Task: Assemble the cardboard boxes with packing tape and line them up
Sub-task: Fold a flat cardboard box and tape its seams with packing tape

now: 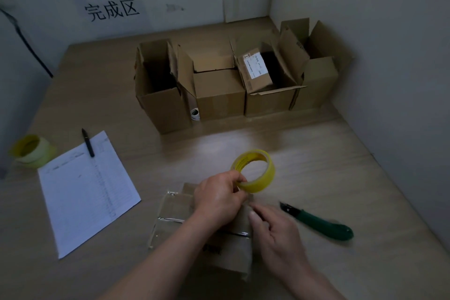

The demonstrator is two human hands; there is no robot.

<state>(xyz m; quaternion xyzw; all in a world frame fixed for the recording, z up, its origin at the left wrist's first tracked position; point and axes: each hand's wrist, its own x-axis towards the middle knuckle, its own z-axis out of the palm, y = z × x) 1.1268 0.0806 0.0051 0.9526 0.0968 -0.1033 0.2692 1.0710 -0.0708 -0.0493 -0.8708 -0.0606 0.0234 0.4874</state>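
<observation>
**Tape roll in your left hand over a half-hidden box**

Hidden first: the cardboard box (214, 234) at near centre is mostly covered by your forearms and hands, so only its left top with glossy clear tape strips and part of the near side show. Print on its top is blurred, unreadable. Your arms are cut off at the bottom edge. Lighting is dim.

Your left hand (219, 196) has its fingers curled round the yellow tape roll (254, 170), pinching the roll's near rim and holding it just above the box's far right corner. Your right hand (275, 231) sits over the box's right side, fingers loosely curled; a pulled tape end there is not something you can confirm, and you cannot tell whether that hand grips anything.

Green-handled cutter (319, 221) lies on the surface (341, 165) right of the box, near your right hand, not touching it.

Far centre: a row of open boxes (231, 85) stands side by side against the right wall corner, flaps up; one has a white label on a flap.

Left: a printed sheet (85, 190) with a black pen (88, 142) lying across its far edge, and a second tape roll (31, 151) near the left edge, blurred.
</observation>
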